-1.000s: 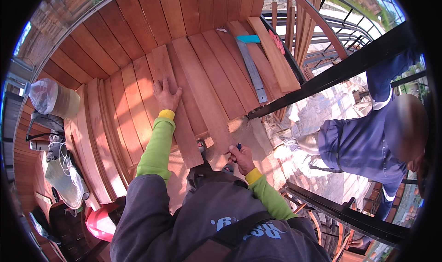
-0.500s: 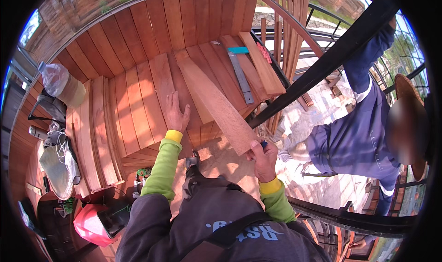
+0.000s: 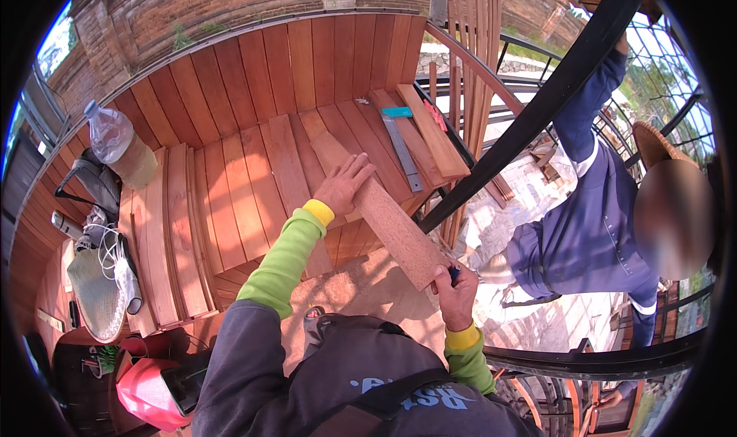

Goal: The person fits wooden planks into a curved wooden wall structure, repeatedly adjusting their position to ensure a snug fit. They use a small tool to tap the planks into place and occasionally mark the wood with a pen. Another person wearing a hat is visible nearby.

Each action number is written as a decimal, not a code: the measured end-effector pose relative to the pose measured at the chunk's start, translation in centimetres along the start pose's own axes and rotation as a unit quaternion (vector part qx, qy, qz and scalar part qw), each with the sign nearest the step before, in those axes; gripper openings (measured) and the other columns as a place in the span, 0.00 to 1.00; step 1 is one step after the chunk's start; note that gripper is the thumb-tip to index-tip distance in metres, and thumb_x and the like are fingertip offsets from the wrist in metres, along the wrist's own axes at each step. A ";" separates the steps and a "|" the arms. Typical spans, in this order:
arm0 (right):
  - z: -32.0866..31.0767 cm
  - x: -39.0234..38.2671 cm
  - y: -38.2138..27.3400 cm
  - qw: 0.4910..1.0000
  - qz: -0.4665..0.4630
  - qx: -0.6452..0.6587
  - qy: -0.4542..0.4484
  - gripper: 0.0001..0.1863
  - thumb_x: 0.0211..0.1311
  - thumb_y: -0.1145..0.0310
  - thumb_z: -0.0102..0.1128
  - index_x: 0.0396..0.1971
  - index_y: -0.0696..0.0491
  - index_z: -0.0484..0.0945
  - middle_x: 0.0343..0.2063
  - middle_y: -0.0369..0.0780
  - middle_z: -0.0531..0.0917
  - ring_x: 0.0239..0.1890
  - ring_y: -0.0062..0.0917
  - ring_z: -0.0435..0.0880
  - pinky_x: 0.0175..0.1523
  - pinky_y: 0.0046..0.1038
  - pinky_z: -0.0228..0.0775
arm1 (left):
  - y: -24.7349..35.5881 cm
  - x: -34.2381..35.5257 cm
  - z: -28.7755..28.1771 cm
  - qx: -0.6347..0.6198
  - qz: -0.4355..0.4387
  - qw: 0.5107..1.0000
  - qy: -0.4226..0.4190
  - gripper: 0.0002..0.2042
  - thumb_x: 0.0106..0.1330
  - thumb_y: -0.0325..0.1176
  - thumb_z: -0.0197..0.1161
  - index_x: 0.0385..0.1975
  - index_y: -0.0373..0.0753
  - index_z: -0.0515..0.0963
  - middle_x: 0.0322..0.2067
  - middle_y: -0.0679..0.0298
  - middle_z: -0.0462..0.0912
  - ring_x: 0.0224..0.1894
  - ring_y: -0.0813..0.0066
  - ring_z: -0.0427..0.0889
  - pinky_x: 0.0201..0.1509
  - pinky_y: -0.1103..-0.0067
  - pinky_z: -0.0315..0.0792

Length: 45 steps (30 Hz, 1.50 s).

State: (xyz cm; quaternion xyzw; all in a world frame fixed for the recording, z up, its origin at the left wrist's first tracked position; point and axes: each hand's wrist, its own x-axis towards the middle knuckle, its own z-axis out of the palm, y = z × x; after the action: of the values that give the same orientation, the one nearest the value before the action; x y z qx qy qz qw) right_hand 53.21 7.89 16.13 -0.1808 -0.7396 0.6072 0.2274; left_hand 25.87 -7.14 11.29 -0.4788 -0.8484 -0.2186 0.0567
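A wooden plank [image 3: 395,233] slants from the bench top toward me, its near end jutting past the bench's front edge. Across its middle lies my left hand [image 3: 343,185], fingers stretched out over the top face; whether the thumb hooks under is hidden. My right hand [image 3: 458,295] is closed at the plank's near right corner. A small dark blue thing [image 3: 454,274] shows by its fingers, too little of it visible to name. On the slatted bench seat [image 3: 249,168] beyond rest a metal try square [image 3: 403,153] with a turquoise handle and another loose plank [image 3: 434,134].
Stacked planks [image 3: 165,230], a plastic jug [image 3: 119,145] and a woven hat [image 3: 96,291] sit at left. A black metal beam [image 3: 530,122] crosses at right. Behind it a co-worker in blue [image 3: 583,230] reaches up. A red-pink object [image 3: 150,395] lies lower left.
My left hand has moved from the bench slats rightward onto the plank. My right hand and the plank's near end have come slightly nearer and to the right. The view has shifted a little.
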 end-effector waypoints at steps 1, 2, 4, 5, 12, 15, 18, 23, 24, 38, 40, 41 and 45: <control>0.1 -0.4 -0.5 1.000 0.011 -0.002 0.001 0.09 0.58 0.70 0.55 0.28 0.62 0.75 0.16 0.33 0.73 0.16 0.13 0.68 0.22 0.17 0.58 | -0.1 0.2 0.0 0.001 0.016 1.000 -0.004 0.39 0.35 0.20 0.64 0.56 0.45 0.60 0.61 0.57 0.56 0.65 0.54 0.55 0.65 0.59 0.55; 0.2 -0.7 -0.9 1.000 0.009 -0.025 0.006 0.09 0.58 0.70 0.55 0.27 0.62 0.76 0.16 0.33 0.73 0.16 0.13 0.68 0.21 0.17 0.58 | -0.3 0.2 -0.3 0.005 0.029 1.000 -0.009 0.37 0.36 0.21 0.64 0.53 0.44 0.61 0.59 0.57 0.58 0.64 0.54 0.56 0.64 0.58 0.55; 0.7 -1.1 -2.7 0.998 -0.020 -0.037 0.038 0.08 0.57 0.71 0.56 0.25 0.62 0.75 0.15 0.31 0.72 0.17 0.12 0.67 0.23 0.17 0.57 | -0.6 0.6 -0.8 0.008 0.061 0.998 0.021 0.33 0.37 0.24 0.65 0.49 0.42 0.63 0.55 0.57 0.63 0.63 0.55 0.58 0.64 0.57 0.55; 0.8 -1.4 -3.3 0.996 -0.041 -0.058 0.061 0.07 0.56 0.73 0.55 0.24 0.61 0.74 0.15 0.30 0.70 0.18 0.11 0.65 0.23 0.16 0.55 | -0.6 0.4 -1.1 0.006 0.079 0.996 0.050 0.32 0.37 0.26 0.66 0.47 0.41 0.63 0.53 0.57 0.64 0.63 0.55 0.59 0.64 0.57 0.54; -3.1 0.4 -7.6 0.955 -0.180 0.174 0.157 0.23 0.68 0.52 0.43 0.31 0.59 0.73 0.14 0.33 0.69 0.17 0.15 0.62 0.24 0.18 0.56 | 3.5 -0.8 -7.2 -0.071 0.099 0.962 0.244 0.27 0.34 0.36 0.71 0.36 0.37 0.67 0.34 0.55 0.71 0.42 0.55 0.72 0.50 0.64 0.64; -1.8 1.5 -7.8 0.939 -0.158 0.253 0.174 0.26 0.68 0.48 0.38 0.30 0.58 0.74 0.17 0.36 0.71 0.15 0.15 0.59 0.23 0.21 0.55 | 4.2 -2.7 -9.6 -0.053 0.058 0.938 0.337 0.26 0.33 0.41 0.71 0.32 0.37 0.68 0.28 0.57 0.69 0.32 0.57 0.70 0.38 0.67 0.62; 1.9 1.4 -5.3 0.962 -0.061 0.212 0.160 0.22 0.68 0.54 0.43 0.30 0.60 0.75 0.21 0.39 0.76 0.16 0.13 0.62 0.21 0.17 0.58 | 3.9 -4.5 -11.0 -0.040 -0.012 0.926 0.374 0.27 0.33 0.37 0.72 0.35 0.36 0.69 0.28 0.57 0.71 0.30 0.55 0.72 0.35 0.68 0.65; 8.2 0.7 0.4 0.985 0.061 0.114 0.118 0.17 0.67 0.59 0.48 0.30 0.58 0.76 0.21 0.36 0.77 0.12 0.09 0.60 0.17 0.14 0.54 | 4.0 -5.2 -11.7 -0.098 -0.155 0.910 0.372 0.28 0.38 0.36 0.70 0.41 0.35 0.68 0.33 0.53 0.75 0.34 0.53 0.78 0.35 0.67 0.73; 9.8 0.8 1.0 0.989 0.063 0.103 0.089 0.15 0.66 0.61 0.49 0.30 0.58 0.77 0.20 0.35 0.77 0.14 0.09 0.63 0.19 0.14 0.56 | 3.9 -5.1 -12.0 -0.085 -0.182 0.906 0.373 0.28 0.39 0.36 0.70 0.42 0.35 0.68 0.34 0.52 0.75 0.35 0.52 0.78 0.37 0.66 0.73; 20.5 -3.0 2.4 0.980 -0.053 -0.115 -0.154 0.13 0.61 0.63 0.55 0.35 0.60 0.77 0.18 0.39 0.76 0.21 0.18 0.73 0.29 0.22 0.66 | 0.7 -5.8 -11.7 -0.221 -0.398 0.854 0.251 0.33 0.42 0.47 0.70 0.42 0.33 0.63 0.35 0.46 0.76 0.38 0.48 0.78 0.42 0.62 0.71; 20.9 -3.3 2.2 0.978 -0.070 -0.119 -0.157 0.13 0.60 0.62 0.56 0.33 0.59 0.77 0.15 0.40 0.74 0.18 0.20 0.71 0.26 0.24 0.64 | 0.5 -5.6 -11.3 -0.240 -0.406 0.845 0.252 0.34 0.42 0.47 0.70 0.43 0.32 0.62 0.35 0.45 0.77 0.37 0.47 0.79 0.42 0.62 0.71; 21.4 -3.6 1.6 0.977 -0.075 -0.115 -0.166 0.13 0.59 0.62 0.57 0.31 0.58 0.77 0.15 0.40 0.73 0.17 0.22 0.71 0.25 0.25 0.64 | 0.1 -5.8 -11.1 -0.240 -0.415 0.840 0.256 0.34 0.42 0.48 0.70 0.43 0.32 0.62 0.34 0.45 0.77 0.37 0.47 0.79 0.42 0.62 0.72; 21.7 -4.0 2.3 0.962 -0.057 -0.168 -0.207 0.13 0.58 0.63 0.58 0.24 0.58 0.73 0.12 0.41 0.69 0.16 0.26 0.69 0.24 0.27 0.62 | -0.9 -6.3 -11.1 -0.267 -0.440 0.817 0.259 0.35 0.42 0.49 0.70 0.43 0.31 0.61 0.35 0.44 0.77 0.37 0.48 0.79 0.42 0.63 0.72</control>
State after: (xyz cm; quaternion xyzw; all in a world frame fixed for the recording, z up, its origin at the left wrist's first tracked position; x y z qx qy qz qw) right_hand 44.48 -11.58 9.94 -0.0441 -0.8708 0.4847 0.0697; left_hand 27.20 -17.25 19.05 0.0231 -0.8311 -0.5541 0.0421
